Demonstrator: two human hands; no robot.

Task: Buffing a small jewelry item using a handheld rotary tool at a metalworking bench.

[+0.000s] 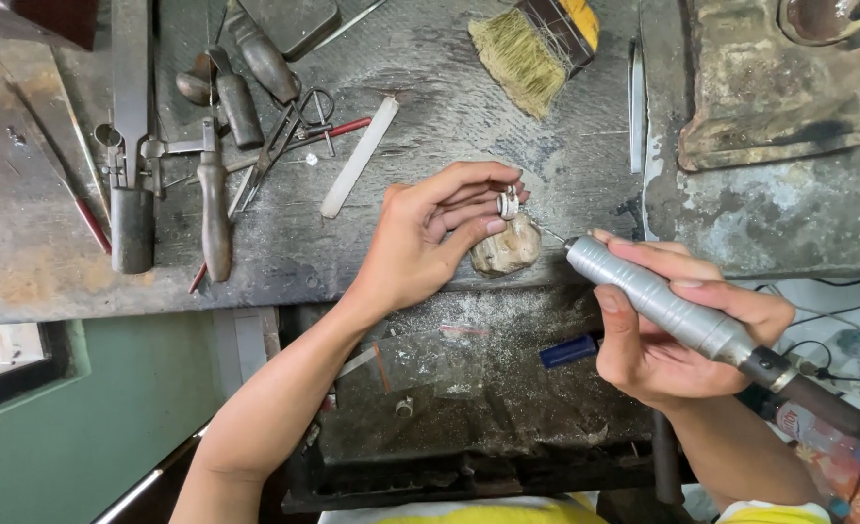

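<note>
My left hand (430, 238) pinches a small silver ring (508, 203) between thumb and fingertips, held over a worn wooden bench peg (508, 248) at the workbench's front edge. My right hand (678, 325) grips a grey metal rotary handpiece (658, 299) like a pen. Its thin bit points left toward the ring, a short gap away. A dark flexible shaft (833, 412) runs from the handpiece off to the lower right.
On the grimy workbench (430, 107) lie pliers (215, 199), scissors (280, 141), a white stick (357, 155), a straw brush (532, 49) and a scorched block (779, 87). Below is a dusty catch drawer (469, 388) holding a blue object (568, 350).
</note>
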